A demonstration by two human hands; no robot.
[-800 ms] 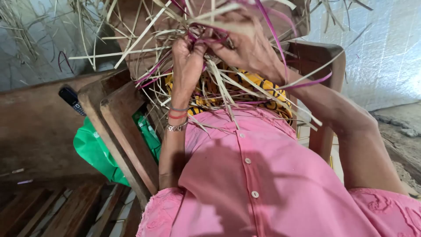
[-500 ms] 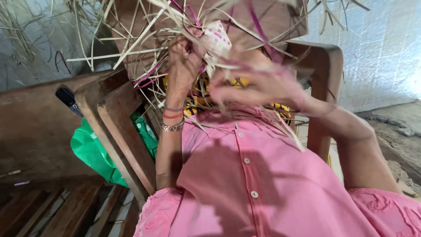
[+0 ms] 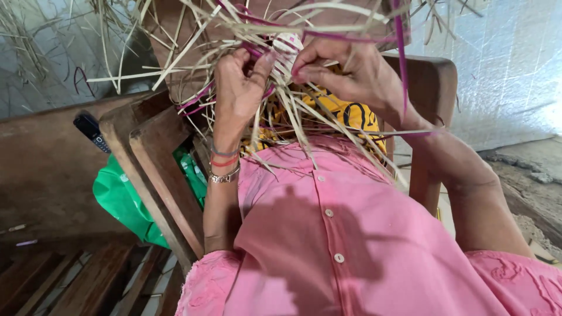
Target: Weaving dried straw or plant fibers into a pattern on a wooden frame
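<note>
While both hands work close together above the lap, the left hand (image 3: 237, 88) is curled shut around a bundle of pale straw-coloured and purple flat weaving strips (image 3: 304, 117), and the right hand (image 3: 351, 73) pinches strips with fingertips just beside a small woven pale-and-pink checkered piece (image 3: 287, 44). Judging by this, a strip is being interlaced into the piece; the next move likely calls for drawing it snug without loosening neighbouring strands. A wooden chair arm (image 3: 152, 164) stands at the left.

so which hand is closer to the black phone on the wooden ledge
Left. The left hand grips straw strips just right of the chair arm beside the black phone. The right hand works the same woven piece farther right.
</note>
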